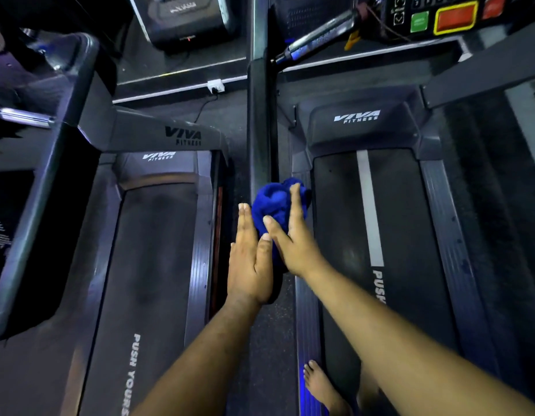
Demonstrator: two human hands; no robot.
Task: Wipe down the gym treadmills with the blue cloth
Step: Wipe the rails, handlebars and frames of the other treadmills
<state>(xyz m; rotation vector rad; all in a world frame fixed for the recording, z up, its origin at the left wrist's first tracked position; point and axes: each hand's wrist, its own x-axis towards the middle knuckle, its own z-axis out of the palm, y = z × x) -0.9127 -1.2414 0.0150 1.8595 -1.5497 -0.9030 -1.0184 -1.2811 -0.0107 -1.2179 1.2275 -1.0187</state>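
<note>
Head view looks down over two treadmills side by side, both marked VIVA FITNESS. Far left is the left treadmill (pixel 152 250), its dark belt reading "PUSH YOURS..." near the bottom edge, with its grey side arm crossing above the front cover. Between the machines runs a strip of dark floor (pixel 266 340), and rising out of that gap is the dark upright post (pixel 258 130) of the right machine.

Next comes the left hand (pixel 249 262), flat, fingers straight and together, not grasping anything, palm laid against the near part of that post or handrail just beside the cloth. Touching it is the blue cloth (pixel 276 205), bunched into a wad against the post. The right hand (pixel 296 238) sits on top of the cloth, fingers spread and pressing it onto the surface rather than clenched round it.

Further right is the right treadmill (pixel 371 220), belt with a pale stripe, and a bare foot (pixel 320 385) on its left side rail. The console (pixel 440 16) with green and red buttons shows at the top right corner.

My guess: the step in hand is wiping this post or rail. Next move probably calls for dragging the cloth along it with steady pressure, then shifting to the console or belt edges.
</note>
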